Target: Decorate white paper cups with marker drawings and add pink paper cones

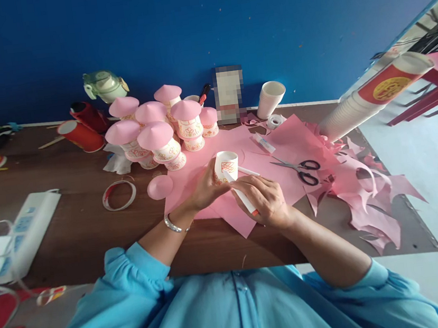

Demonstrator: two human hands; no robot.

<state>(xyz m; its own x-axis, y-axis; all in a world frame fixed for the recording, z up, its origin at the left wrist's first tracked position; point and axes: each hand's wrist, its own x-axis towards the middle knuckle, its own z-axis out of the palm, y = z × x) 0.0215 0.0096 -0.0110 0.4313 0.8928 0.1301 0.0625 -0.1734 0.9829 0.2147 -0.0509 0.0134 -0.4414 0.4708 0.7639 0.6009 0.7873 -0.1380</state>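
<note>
My left hand (pixel 208 185) is closed round a white paper cup (pixel 231 158), which has an orange criss-cross drawing on its side. A white marker (pixel 244 197) with an orange end sits in my right hand (pixel 264 199), its tip at the drawing. Beneath both hands lie pink paper sheets (pixel 202 160). A white pen-like stick (pixel 248 171) rests on the paper just behind the cup. Left of my left hand is a small pink paper cone (pixel 160 187). Farther back stand several decorated cup towers with pink cone roofs (pixel 155 135).
Scissors (pixel 301 167), a glue tube (pixel 263 142) and pink scraps (pixel 366 194) lie to the right. A long stack of paper cups (pixel 351 108) leans there too. On the left are a tape roll (pixel 119 195), red cups (pixel 80 136) and a power strip (pixel 27 230). A blue wall (pixel 170 26) bounds the back.
</note>
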